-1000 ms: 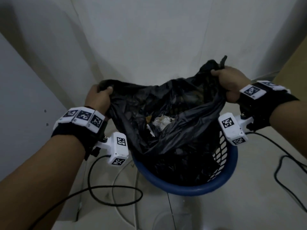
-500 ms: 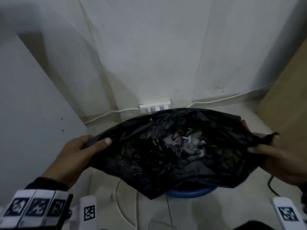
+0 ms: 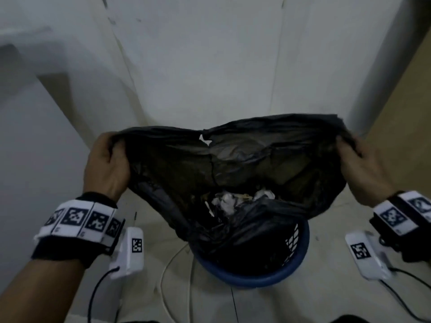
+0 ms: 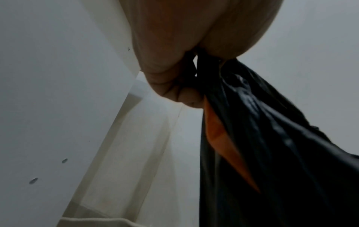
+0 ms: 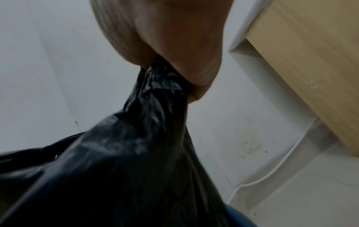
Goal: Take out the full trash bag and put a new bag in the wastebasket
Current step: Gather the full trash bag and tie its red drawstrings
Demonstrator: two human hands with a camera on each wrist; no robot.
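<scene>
hands: left hand (image 3: 106, 163) and right hand (image 3: 363, 169) gripping trash bag (image 3: 233, 173) rim, mid-frame
change: bag mouth pulled wider, bottom still inside wastebasket (image 3: 251, 277)
task: lift-out unfinished

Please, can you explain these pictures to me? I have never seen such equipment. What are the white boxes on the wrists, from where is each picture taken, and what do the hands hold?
No machine works here: a person uses two bare hands. The patterned bands and white boxes on the wrists are recording gear; each box is a small camera.

The wide picture comes from a camera on the person's head, looking down. The two close pictures come from the wrist cameras, looking along each hand.

The left hand and the right hand each grip one side of a black trash bag, holding its mouth open. In the wrist views the plastic is bunched tightly in each fist. Crumpled paper lies inside. The bag's bottom sits in a blue wastebasket on the pale floor, where cables lie too.
</scene>
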